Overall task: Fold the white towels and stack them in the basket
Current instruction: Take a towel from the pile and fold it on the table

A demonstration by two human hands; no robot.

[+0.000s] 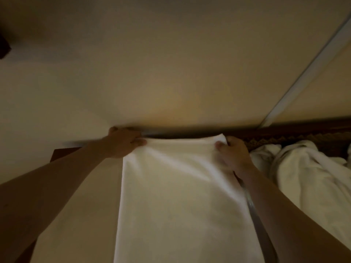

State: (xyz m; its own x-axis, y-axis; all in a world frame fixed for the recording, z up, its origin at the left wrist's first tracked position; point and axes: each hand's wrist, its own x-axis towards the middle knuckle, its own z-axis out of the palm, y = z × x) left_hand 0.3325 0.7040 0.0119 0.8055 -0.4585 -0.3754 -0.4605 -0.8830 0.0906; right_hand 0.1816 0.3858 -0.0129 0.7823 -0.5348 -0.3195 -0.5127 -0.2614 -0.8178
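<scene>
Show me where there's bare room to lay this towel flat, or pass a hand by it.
Free: the pale surface left of the held towel, under the left hand and forearm. The wall fills the far side. Crowded: right of the right hand, a heap of crumpled white towels lies against the dark patterned edge. No basket in view.

A plain cream wall fills the upper two thirds of the frame under dim, warm light, brightest near the centre. A pale strip runs diagonally down the upper right. Below it, dark carved wood, perhaps a headboard, crosses the right. A dark shape sits at the upper left edge.
</scene>
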